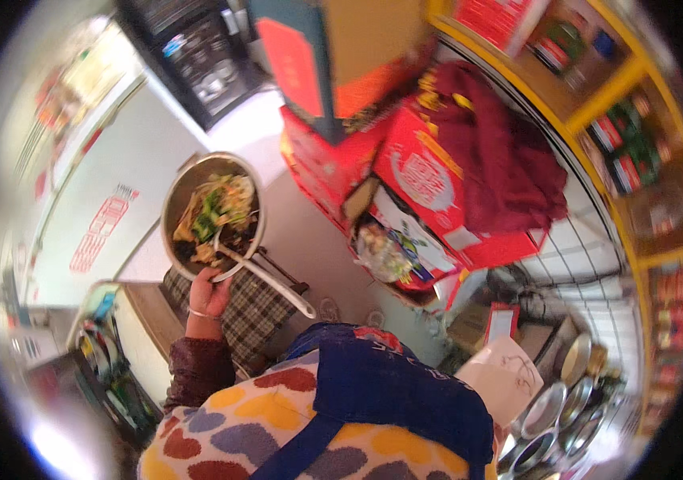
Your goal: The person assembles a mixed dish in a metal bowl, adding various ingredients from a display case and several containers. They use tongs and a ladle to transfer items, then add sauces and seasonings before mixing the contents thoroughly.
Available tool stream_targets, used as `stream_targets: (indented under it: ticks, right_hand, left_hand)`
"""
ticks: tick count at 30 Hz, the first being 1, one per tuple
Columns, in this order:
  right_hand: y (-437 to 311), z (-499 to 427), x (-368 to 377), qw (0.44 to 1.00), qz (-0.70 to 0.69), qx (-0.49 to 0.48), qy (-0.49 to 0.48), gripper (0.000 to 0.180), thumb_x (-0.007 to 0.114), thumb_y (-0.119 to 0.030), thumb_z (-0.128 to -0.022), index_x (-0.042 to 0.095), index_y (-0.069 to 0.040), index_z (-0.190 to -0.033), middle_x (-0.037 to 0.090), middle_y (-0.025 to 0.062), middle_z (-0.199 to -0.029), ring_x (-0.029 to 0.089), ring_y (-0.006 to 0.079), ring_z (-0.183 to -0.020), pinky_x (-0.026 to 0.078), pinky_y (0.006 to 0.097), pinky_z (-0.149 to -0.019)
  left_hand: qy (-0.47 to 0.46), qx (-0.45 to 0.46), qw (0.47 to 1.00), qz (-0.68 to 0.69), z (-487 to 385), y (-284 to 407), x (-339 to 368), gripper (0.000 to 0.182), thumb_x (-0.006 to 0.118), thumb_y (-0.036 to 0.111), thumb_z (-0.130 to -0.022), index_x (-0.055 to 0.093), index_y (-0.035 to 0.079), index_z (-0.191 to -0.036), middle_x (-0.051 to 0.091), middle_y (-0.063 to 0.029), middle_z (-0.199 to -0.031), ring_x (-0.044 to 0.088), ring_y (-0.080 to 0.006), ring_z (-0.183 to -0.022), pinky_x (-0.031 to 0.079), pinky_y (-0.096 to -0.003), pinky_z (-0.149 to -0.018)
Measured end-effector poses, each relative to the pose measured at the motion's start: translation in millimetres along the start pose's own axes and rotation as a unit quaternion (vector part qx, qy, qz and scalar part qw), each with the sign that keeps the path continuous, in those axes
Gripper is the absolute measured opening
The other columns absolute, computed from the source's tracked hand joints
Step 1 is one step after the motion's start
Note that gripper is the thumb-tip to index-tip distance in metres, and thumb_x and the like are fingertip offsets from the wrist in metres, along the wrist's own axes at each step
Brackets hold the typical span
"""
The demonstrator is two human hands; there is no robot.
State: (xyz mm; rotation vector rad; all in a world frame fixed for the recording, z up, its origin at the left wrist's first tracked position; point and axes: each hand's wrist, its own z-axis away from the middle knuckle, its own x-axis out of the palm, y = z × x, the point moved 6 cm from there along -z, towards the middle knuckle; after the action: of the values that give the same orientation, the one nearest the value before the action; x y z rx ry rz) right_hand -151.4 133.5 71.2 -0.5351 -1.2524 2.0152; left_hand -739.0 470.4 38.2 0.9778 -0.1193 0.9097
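Observation:
My left hand (209, 292) grips the near rim of a steel bowl (168, 225), held out to the left above a plaid cloth (257, 306). Food in the bowl includes chopped greens (209, 216), shredded pieces and something dark. A light-coloured ladle or spoon (269, 279) rests in it, its handle leaning over the rim towards me. My right hand is out of view. On the right, beside my blue apron (401, 384), a pale sheet with handwriting (506, 375) shows; what holds it is hidden.
Red cartons (419, 174) stand ahead to the right, one under a dark red cloth (503, 150). A white chest-like appliance (101, 198) is on the left. Yellow-framed shelves (605, 96) hold packaged goods. Several metal bowls (545, 408) sit at lower right.

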Motion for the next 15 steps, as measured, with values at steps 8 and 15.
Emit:
stream_targets:
  ticks: [8, 15]
  right_hand:
    - [-2.4, -85.4, 229.5, 0.956, 0.076, 0.102, -0.264, 0.056, 0.052, -0.009, -0.063, 0.036, 0.003, -0.115, 0.048, 0.0148, -0.106, 0.049, 0.0252, -0.094, 0.04, 0.0358, -0.08]
    - [51.9, -100.7, 378.7, 0.859, 0.109, 0.263, -0.426, 0.05, 0.049, -0.002, -0.065, 0.038, 0.004, -0.113, 0.051, 0.0167, -0.103, 0.054, 0.0282, -0.089, 0.046, 0.0358, -0.075]
  left_hand:
    - [0.026, -0.054, 0.993, 0.101, 16.0, 33.4, -5.4, 0.029, 0.037, -0.002, -0.074, 0.04, -0.007, -0.102, 0.052, -0.0159, -0.095, 0.056, -0.0279, -0.078, 0.054, -0.0299, -0.054]
    - [0.005, -0.029, 0.992, 0.124, 31.9, 67.9, -22.8, 0.026, 0.04, -0.003, -0.072, 0.042, -0.006, -0.097, 0.05, -0.0141, -0.088, 0.056, -0.0264, -0.076, 0.054, -0.0339, -0.059]
